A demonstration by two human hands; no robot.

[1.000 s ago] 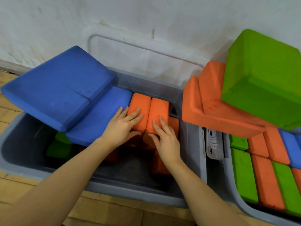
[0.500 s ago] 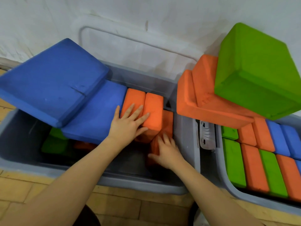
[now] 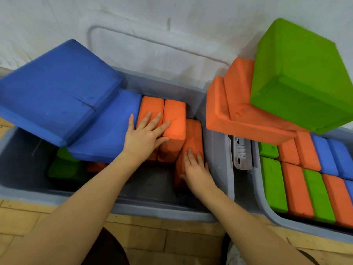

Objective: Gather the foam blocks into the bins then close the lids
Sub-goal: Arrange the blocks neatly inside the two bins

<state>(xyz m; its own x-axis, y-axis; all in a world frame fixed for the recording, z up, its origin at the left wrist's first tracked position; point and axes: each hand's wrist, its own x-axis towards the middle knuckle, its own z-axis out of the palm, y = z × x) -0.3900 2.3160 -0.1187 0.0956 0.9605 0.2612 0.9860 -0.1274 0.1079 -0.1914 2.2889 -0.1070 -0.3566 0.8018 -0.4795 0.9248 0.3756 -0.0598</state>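
Orange foam blocks (image 3: 172, 119) (upright, matte)

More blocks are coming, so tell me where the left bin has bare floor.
Free: the grey floor of the left grey plastic bin along its near wall, between the green foam blocks and the orange foam brick under the right hand. Crowded: the far side.

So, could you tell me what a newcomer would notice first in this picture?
A big green foam cube is perched on orange slabs at upper right. Large blue slabs overhang the left bin, where the left hand and right hand press orange blocks.
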